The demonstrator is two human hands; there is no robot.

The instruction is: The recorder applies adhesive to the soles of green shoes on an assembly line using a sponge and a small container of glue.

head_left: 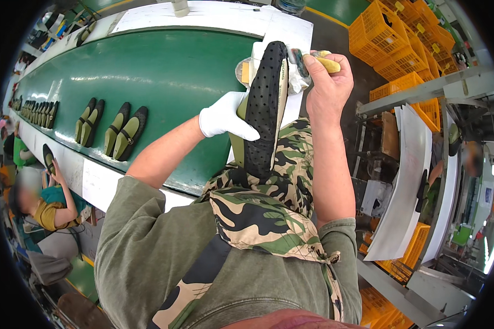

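Note:
My left hand [229, 117], in a white glove, is wrapped around the middle of a shoe [266, 93]. The shoe stands roughly lengthwise before me, its black dotted surface up, with a pale edge along the right side and olive green on the left. Close to the shoe's upper right edge is my bare right hand [329, 82], closed around a small yellow-handled brush [329, 65]. The dark head of that brush points toward the shoe; whether it touches the edge I cannot tell. Behind the shoe lies crumpled white material [297, 82] beside a round clear container [240, 72].
Two pairs of green and black shoes [125, 131] stand on the green conveyor belt [175, 71], with several more farther left. A co-worker [52, 200] at the left holds a shoe. Yellow crates [379, 33] are stacked at the right, near a metal rack [417, 90].

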